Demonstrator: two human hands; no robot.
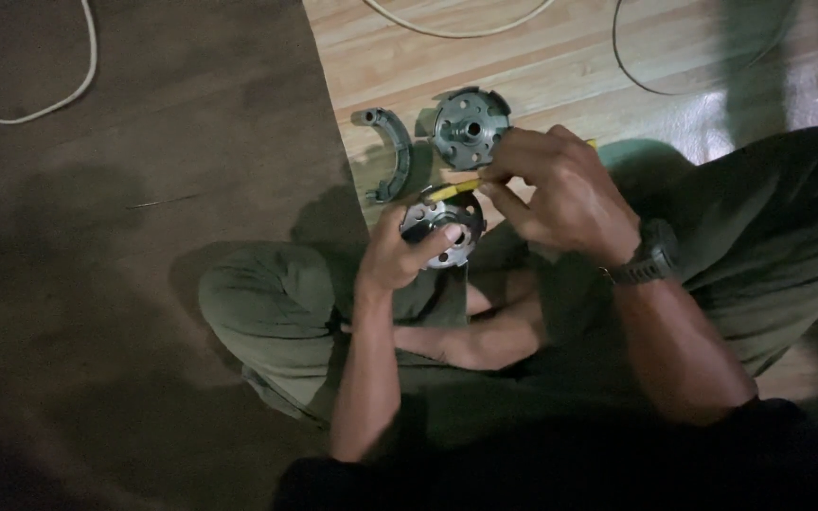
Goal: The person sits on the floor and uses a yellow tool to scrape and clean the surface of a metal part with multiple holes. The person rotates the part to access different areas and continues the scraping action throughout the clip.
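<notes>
1. Sitting cross-legged on the floor, the person holds a round grey metal disc with holes and a dark inner ring (444,230) over the lap, its flat face turned up toward the camera and tilted slightly toward the body.
2. A thin yellow-handled tool (459,188) lies across the top edge of that disc, its long axis running roughly left to right, rising a little toward the right; its far end shows as a yellow tip just beyond the right hand's knuckles.
3. The left hand (400,257) comes up from below with the forearm nearly vertical in the picture; its fingers are curled closed around the disc's lower left rim, the thumb pressed on the face.
4. The right hand (560,194) reaches in from the right, wrist bent, a dark wristwatch (650,257) on it; its fingers are pinched shut on the yellow tool just above the disc.
5. The disc sits between both hands, touching the left one and just below the right fingertips.
6. On the light wooden floor boards (560,66) beyond, a second grey notched metal disc with a centre hole (470,128) lies flat, with a curved grey metal shoe piece (390,151) just beside it on the left.
7. A dark brown mat (125,284) covers the floor to the left.
</notes>
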